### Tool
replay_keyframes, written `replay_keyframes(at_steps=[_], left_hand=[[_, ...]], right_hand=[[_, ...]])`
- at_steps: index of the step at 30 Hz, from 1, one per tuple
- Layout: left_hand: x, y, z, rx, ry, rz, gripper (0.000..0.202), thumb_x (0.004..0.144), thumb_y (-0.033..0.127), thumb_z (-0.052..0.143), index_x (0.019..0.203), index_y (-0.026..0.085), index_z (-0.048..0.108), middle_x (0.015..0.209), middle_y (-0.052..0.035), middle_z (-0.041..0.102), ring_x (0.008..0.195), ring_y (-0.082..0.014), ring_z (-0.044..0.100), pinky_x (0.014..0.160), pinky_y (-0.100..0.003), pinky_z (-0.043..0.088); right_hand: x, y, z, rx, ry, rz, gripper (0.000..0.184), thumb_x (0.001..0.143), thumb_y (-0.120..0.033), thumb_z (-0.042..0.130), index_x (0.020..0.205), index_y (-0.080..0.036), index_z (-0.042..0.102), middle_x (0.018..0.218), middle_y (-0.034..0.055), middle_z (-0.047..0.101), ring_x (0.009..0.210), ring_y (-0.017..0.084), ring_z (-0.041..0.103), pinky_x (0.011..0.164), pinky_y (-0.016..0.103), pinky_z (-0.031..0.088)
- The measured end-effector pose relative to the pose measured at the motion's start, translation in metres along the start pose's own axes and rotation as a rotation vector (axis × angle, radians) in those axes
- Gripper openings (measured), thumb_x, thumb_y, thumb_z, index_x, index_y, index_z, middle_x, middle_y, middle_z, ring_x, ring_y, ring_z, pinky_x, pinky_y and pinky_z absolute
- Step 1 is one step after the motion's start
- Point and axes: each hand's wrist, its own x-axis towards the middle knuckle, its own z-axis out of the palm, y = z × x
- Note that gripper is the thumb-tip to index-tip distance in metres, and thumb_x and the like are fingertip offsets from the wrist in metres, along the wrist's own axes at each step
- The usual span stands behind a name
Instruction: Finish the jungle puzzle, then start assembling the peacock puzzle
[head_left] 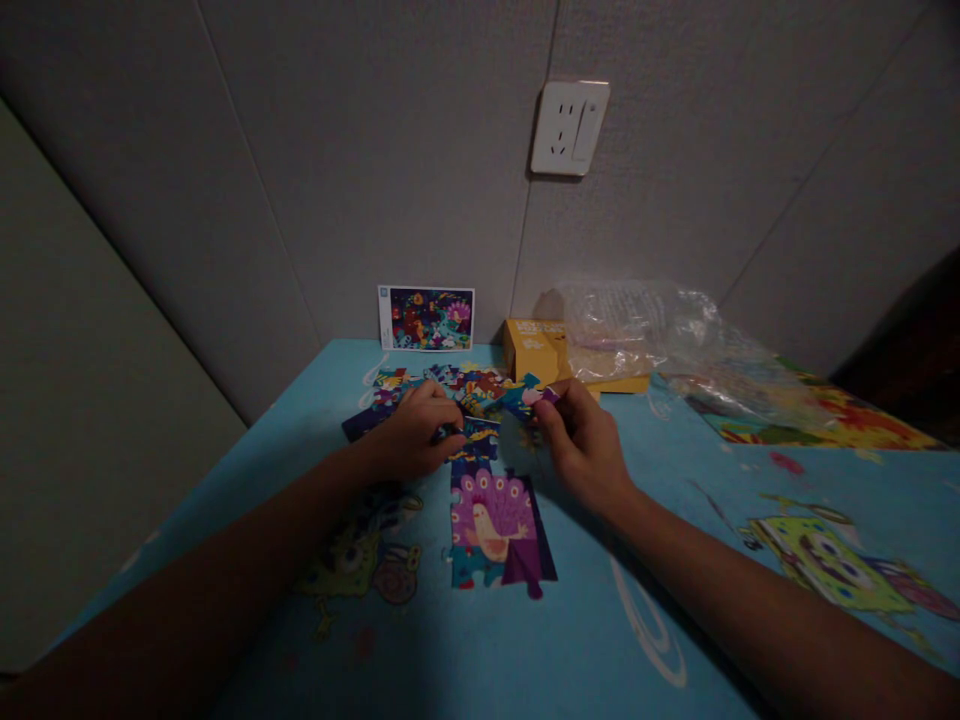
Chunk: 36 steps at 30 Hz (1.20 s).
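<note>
My right hand (589, 450) pinches the right end of a colourful puzzle piece (517, 400), thumb against its pink and purple edge. The piece is raised and tilted above the table. My left hand (420, 430) is curled over the puzzle pieces to the left, its thumb and fingers close together; what lies between them is hidden. A joined puzzle section with a purple peacock (495, 530) lies flat in front of the hands. Dark blue pieces (480, 438) lie between the hands. Behind them is a partly covered group of assembled pieces (457, 378).
A picture card (427, 320) leans on the wall. Beside it are a yellow box (532, 348) and clear plastic packaging (630, 325). A colourful sheet (840, 410) lies at the right. A blue cartoon-print cloth (675, 560) covers the table; a socket (570, 128) is above.
</note>
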Motion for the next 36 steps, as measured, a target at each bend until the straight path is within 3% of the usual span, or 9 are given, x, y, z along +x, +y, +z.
replay_keyframes(at_steps=[2, 8, 14, 17, 20, 23, 28, 32, 36], left_hand=[[0.0, 0.0, 0.0, 0.006, -0.006, 0.011, 0.008, 0.083, 0.022, 0.057, 0.077, 0.017, 0.059, 0.079, -0.0044, 0.06, 0.091, -0.0224, 0.046, 0.083, -0.037, 0.038], [0.0, 0.003, -0.003, -0.025, -0.048, 0.074, 0.005, 0.083, 0.02, 0.058, 0.079, 0.017, 0.058, 0.083, -0.0044, 0.062, 0.096, -0.0231, 0.045, 0.087, -0.037, 0.036], [-0.001, 0.01, -0.006, -0.058, -0.072, 0.134, 0.015, 0.084, 0.03, 0.06, 0.076, 0.018, 0.057, 0.084, -0.0046, 0.061, 0.098, -0.0241, 0.045, 0.087, -0.037, 0.037], [0.0, 0.008, -0.005, -0.029, 0.017, 0.101, 0.015, 0.088, 0.029, 0.054, 0.078, 0.018, 0.058, 0.084, -0.005, 0.062, 0.098, -0.0236, 0.046, 0.089, -0.039, 0.037], [0.003, -0.002, -0.005, 0.053, 0.196, -0.037, 0.017, 0.088, 0.029, 0.05, 0.077, 0.018, 0.057, 0.085, -0.0062, 0.063, 0.093, -0.0233, 0.048, 0.088, -0.039, 0.038], [0.005, -0.016, -0.007, 0.158, 0.345, -0.336, 0.023, 0.088, 0.032, 0.045, 0.074, 0.017, 0.057, 0.083, -0.0079, 0.063, 0.087, -0.0235, 0.051, 0.088, -0.04, 0.039], [0.003, -0.036, -0.013, 0.264, 0.358, -0.792, 0.028, 0.086, 0.038, 0.046, 0.075, 0.018, 0.063, 0.093, -0.0119, 0.064, 0.101, -0.0318, 0.053, 0.091, -0.048, 0.04], [-0.002, -0.039, -0.018, 0.313, 0.306, -0.923, 0.032, 0.085, 0.042, 0.047, 0.087, 0.017, 0.067, 0.107, -0.0188, 0.06, 0.111, -0.0423, 0.048, 0.087, -0.055, 0.042], [-0.003, -0.037, -0.018, 0.374, 0.331, -0.892, 0.037, 0.083, 0.038, 0.052, 0.111, 0.017, 0.062, 0.114, -0.0204, 0.056, 0.115, -0.0426, 0.044, 0.09, -0.057, 0.041]], right_hand=[[0.0, -0.001, 0.001, -0.018, -0.035, -0.002, 0.017, 0.093, -0.037, 0.047, 0.087, -0.021, 0.049, 0.063, -0.0028, 0.051, 0.055, 0.013, 0.047, 0.053, 0.027, 0.031], [0.0, -0.007, 0.005, -0.21, -0.356, 0.011, 0.012, 0.088, -0.029, 0.054, 0.081, -0.02, 0.052, 0.061, -0.002, 0.055, 0.056, 0.014, 0.048, 0.055, 0.027, 0.028], [0.0, -0.009, 0.005, -0.226, -0.38, 0.016, 0.011, 0.087, -0.03, 0.056, 0.085, -0.02, 0.054, 0.062, -0.0017, 0.059, 0.056, 0.014, 0.05, 0.056, 0.027, 0.029], [-0.001, -0.008, 0.005, -0.202, -0.388, 0.01, 0.014, 0.087, -0.033, 0.056, 0.093, -0.02, 0.055, 0.062, -0.0017, 0.06, 0.055, 0.015, 0.052, 0.056, 0.027, 0.031], [-0.001, -0.006, 0.005, -0.19, -0.375, 0.006, 0.02, 0.087, -0.033, 0.054, 0.101, -0.019, 0.055, 0.063, -0.0014, 0.06, 0.055, 0.015, 0.054, 0.056, 0.028, 0.032], [-0.001, -0.006, 0.004, -0.2, -0.362, 0.001, 0.02, 0.087, -0.032, 0.052, 0.102, -0.018, 0.055, 0.063, -0.001, 0.06, 0.055, 0.015, 0.054, 0.056, 0.028, 0.033], [0.0, -0.005, 0.003, -0.212, -0.381, 0.004, 0.02, 0.087, -0.03, 0.051, 0.102, -0.018, 0.057, 0.063, -0.0008, 0.06, 0.054, 0.015, 0.053, 0.055, 0.027, 0.032], [0.0, -0.005, 0.003, -0.222, -0.384, 0.005, 0.02, 0.086, -0.029, 0.051, 0.101, -0.018, 0.058, 0.062, -0.0005, 0.06, 0.054, 0.015, 0.052, 0.056, 0.027, 0.031], [0.0, -0.006, 0.003, -0.227, -0.394, 0.014, 0.02, 0.085, -0.029, 0.051, 0.1, -0.018, 0.059, 0.062, -0.0001, 0.06, 0.054, 0.015, 0.051, 0.055, 0.027, 0.03]])
